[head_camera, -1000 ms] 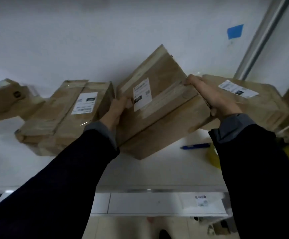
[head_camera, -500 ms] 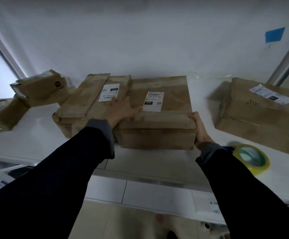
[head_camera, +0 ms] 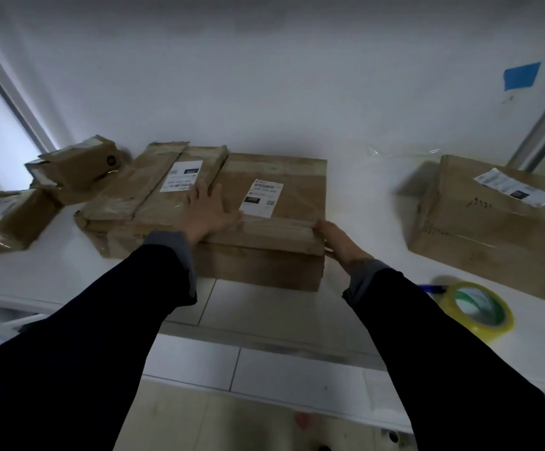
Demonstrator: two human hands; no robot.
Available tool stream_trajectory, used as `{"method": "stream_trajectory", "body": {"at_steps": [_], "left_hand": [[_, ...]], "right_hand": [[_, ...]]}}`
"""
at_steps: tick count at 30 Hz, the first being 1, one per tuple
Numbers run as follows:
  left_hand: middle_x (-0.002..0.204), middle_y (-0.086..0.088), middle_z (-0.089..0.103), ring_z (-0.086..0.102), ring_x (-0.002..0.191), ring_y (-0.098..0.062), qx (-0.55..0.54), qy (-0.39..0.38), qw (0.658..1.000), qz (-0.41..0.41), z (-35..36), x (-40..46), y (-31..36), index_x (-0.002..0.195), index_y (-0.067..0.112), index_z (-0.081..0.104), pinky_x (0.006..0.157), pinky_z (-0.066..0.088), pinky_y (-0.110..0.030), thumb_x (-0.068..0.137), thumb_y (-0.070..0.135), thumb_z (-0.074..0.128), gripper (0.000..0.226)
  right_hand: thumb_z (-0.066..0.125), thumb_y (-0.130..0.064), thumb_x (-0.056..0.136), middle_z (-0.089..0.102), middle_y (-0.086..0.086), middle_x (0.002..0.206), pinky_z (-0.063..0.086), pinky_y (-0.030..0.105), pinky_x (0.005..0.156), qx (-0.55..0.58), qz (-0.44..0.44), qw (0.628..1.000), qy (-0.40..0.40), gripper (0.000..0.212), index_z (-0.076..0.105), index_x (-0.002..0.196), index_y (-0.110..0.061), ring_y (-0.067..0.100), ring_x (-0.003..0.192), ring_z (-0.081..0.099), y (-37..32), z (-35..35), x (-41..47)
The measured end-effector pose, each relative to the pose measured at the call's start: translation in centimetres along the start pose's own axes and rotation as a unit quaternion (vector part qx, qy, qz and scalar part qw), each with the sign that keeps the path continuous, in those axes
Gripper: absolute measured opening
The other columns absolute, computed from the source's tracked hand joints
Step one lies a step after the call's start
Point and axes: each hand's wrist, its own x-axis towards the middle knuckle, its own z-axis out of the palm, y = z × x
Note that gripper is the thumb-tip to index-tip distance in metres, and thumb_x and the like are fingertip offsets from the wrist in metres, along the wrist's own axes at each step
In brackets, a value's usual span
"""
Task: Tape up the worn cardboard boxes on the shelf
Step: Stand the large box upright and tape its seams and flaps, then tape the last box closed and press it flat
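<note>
Left hand [head_camera: 206, 212] lies flat, fingers spread, on the middle box [head_camera: 277, 203]; right hand [head_camera: 341, 243] presses its side, fingers hidden.

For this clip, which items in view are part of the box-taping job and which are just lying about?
Part of the job:
middle box, left hand flat on top, right hand at its right end
tape roll
left box
right box
small boxes

Lying about:
blue pen
blue wall tape
</note>
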Motion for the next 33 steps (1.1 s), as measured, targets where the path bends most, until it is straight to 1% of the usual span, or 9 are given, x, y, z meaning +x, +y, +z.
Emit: {"method": "stream_trajectory", "body": {"at_steps": [2, 6, 12, 17, 21, 24, 27, 30, 33], "left_hand": [[0.167, -0.017, 0.003, 0.0, 0.153, -0.039, -0.012, 0.019, 1.0, 0.015, 0.1, 0.3, 1.4, 0.159, 0.018, 0.017, 0.124, 0.004, -0.054, 0.086, 0.076, 0.05, 0.099], [0.148, -0.012, 0.048, 0.048, 0.133, -0.034, -0.11, 0.004, 0.99, 0.093, 0.0, 0.4, 8.4, 0.148, 0.014, 0.042, 0.107, 0.042, -0.046, 0.092, 0.068, 0.05, 0.079], [0.155, -0.013, 0.037, 0.038, 0.143, -0.031, -0.237, -0.068, 0.955, 0.164, 1.4, 0.4, 22.9, 0.149, 0.013, 0.039, 0.113, 0.033, -0.035, 0.097, 0.049, 0.06, 0.067], [0.152, -0.007, 0.044, 0.043, 0.139, -0.023, -0.286, -0.137, 0.927, 0.199, 2.7, -0.8, 32.7, 0.149, 0.014, 0.042, 0.1, 0.032, -0.026, 0.097, 0.053, 0.056, 0.066], [0.124, 0.004, 0.059, 0.056, 0.111, -0.013, -0.349, -0.193, 0.891, 0.216, 3.6, -1.7, 38.1, 0.126, 0.017, 0.055, 0.084, 0.04, -0.025, 0.09, 0.051, 0.06, 0.05], [0.12, 0.002, 0.069, 0.067, 0.102, -0.01, -0.412, -0.21, 0.86, 0.217, 4.5, -1.7, 40.3, 0.129, 0.019, 0.059, 0.071, 0.051, -0.02, 0.078, 0.05, 0.065, 0.06], [0.121, 0.006, 0.057, 0.059, 0.112, -0.017, -0.456, -0.197, 0.853, 0.158, 5.3, -1.9, 41.4, 0.146, 0.013, 0.034, 0.077, 0.049, -0.025, 0.082, 0.039, 0.067, 0.077], [0.124, -0.004, 0.062, 0.06, 0.099, -0.02, -0.468, -0.205, 0.851, 0.122, 6.2, -1.6, 41.7, 0.129, 0.015, 0.05, 0.059, 0.045, -0.023, 0.09, 0.027, 0.062, 0.042], [0.116, -0.008, 0.064, 0.059, 0.088, -0.02, -0.462, -0.185, 0.859, 0.116, 6.1, -1.0, 41.2, 0.11, 0.018, 0.056, 0.063, 0.044, -0.025, 0.089, 0.024, 0.06, 0.022]], "right_hand": [[0.044, -0.047, 0.099, 0.043, 0.004, 0.148, 0.034, 0.046, 0.115, -0.031, -0.011, 0.999, 0.034, 0.06, 0.039, 0.148, -0.014, 0.026, 0.133, 0.043, -0.3, -1.1, 0.3], [0.055, -0.042, 0.093, 0.053, 0.009, 0.14, 0.041, 0.047, 0.11, -0.045, -0.062, 0.99, 0.119, 0.059, 0.043, 0.144, -0.016, 0.025, 0.126, 0.051, -1.6, -5.2, -0.5], [0.059, -0.035, 0.09, 0.064, 0.012, 0.119, 0.05, 0.044, 0.096, -0.052, -0.149, 0.946, 0.282, 0.04, 0.058, 0.124, -0.015, 0.021, 0.099, 0.059, -3.1, -15.4, -3.6], [0.058, -0.02, 0.093, 0.049, 0.013, 0.13, 0.034, 0.02, 0.089, -0.097, -0.205, 0.842, 0.49, 0.032, 0.056, 0.123, -0.008, 0.024, 0.117, 0.049, -2.2, -24.8, -7.9], [0.056, -0.032, 0.085, 0.043, 0.02, 0.14, 0.036, 0.04, 0.106, -0.21, -0.152, 0.76, 0.596, 0.048, 0.057, 0.126, -0.008, 0.037, 0.13, 0.041, 1.0, -30.9, -9.9], [0.061, -0.035, 0.088, 0.037, 0.023, 0.148, 0.026, 0.048, 0.115, -0.199, -0.049, 0.769, 0.605, 0.056, 0.049, 0.137, -0.011, 0.04, 0.139, 0.033, 2.9, -33.7, -9.9], [0.056, -0.042, 0.092, 0.034, 0.016, 0.152, 0.03, 0.051, 0.113, -0.056, 0.039, 0.809, 0.584, 0.064, 0.035, 0.147, -0.016, 0.039, 0.137, 0.036, 4.3, -35.0, -9.7], [0.052, -0.044, 0.096, 0.045, 0.02, 0.146, 0.04, 0.05, 0.108, 0.024, 0.039, 0.829, 0.557, 0.067, 0.032, 0.147, -0.006, 0.04, 0.131, 0.047, 5.6, -35.5, -9.4], [0.05, -0.044, 0.098, 0.052, 0.02, 0.138, 0.044, 0.048, 0.105, -0.021, 0.042, 0.841, 0.538, 0.059, 0.045, 0.139, -0.001, 0.04, 0.124, 0.052, 5.7, -35.3, -8.5]]}}
